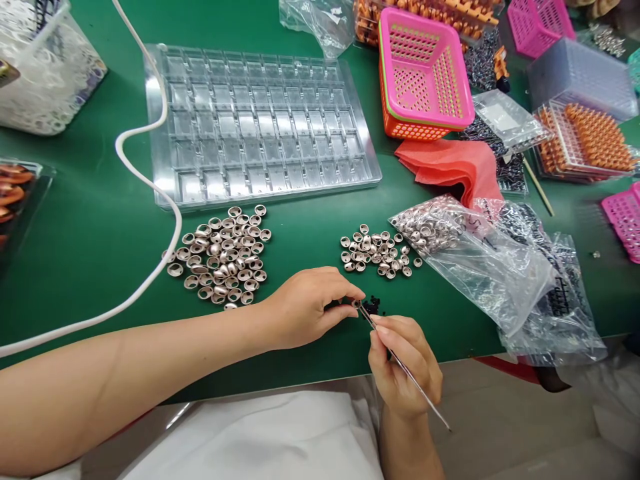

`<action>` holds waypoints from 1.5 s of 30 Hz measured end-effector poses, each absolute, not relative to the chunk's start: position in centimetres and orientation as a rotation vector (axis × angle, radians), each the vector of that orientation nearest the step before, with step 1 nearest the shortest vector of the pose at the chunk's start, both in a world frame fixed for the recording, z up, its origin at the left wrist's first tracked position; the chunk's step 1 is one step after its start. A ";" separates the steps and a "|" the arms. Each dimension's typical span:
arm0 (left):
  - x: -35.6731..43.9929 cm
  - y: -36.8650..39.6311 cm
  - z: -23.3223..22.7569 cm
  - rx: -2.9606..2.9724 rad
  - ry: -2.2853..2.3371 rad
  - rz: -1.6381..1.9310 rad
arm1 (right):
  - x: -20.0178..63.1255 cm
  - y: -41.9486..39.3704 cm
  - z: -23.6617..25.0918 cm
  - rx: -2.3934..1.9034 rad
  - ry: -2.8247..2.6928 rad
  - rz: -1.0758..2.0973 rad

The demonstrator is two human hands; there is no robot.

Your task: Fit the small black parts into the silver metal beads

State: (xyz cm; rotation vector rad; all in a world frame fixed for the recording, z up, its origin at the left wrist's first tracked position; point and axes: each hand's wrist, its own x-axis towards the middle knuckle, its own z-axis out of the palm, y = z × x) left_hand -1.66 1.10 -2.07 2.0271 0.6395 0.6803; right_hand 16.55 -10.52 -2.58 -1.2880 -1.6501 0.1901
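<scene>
Head view: left hand [305,303] pinches a small metal ring [356,304] betw. thumb and fingertips, low over the green bench [100,227], near its front edge. Right hand [403,363] is closed on tweezers [400,363], pen-style grip; tips sit right at the ring, beside a tiny heap of black bits [373,307] on the bench. Can't tell whether the tips carry a bit.

Handling, by the look: ring is light, stiff, smooth metal, prob. slippery and apt to roll; best held by the outer rim w/ opening facing the tweezers. Black bits are minute, too small for fingers, so tweezer tips only, light squeeze or they may flick away.

Around: big pile of rings [223,257] left of the hands, smaller pile [377,252] just beyond them, spilling toward a clear bag [470,253] w/ more. Clear compartment tray [260,123] further back, cells look unfilled. White cable [150,180] loops past it on the left. Pink basket [425,73] and red cloth [450,167] back right.
</scene>
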 end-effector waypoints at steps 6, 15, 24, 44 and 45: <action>-1.6 1.0 -2.2 2.015 0.640 0.689 | 16.5 -10.6 -2.6 -1.273 -1.622 0.202; -1.8 1.0 -1.9 1.938 0.636 0.703 | 16.5 -10.3 -1.9 -1.233 -1.318 0.229; -1.7 0.5 -1.2 1.777 0.409 0.706 | 18.4 -11.6 -0.9 -1.313 -1.743 0.323; -1.7 -0.4 -1.0 1.885 0.251 0.677 | 20.5 -11.0 -0.7 -0.959 -2.321 0.210; -1.8 -0.5 -1.0 1.888 0.247 0.676 | 20.4 -10.9 -0.3 -0.954 -2.331 0.217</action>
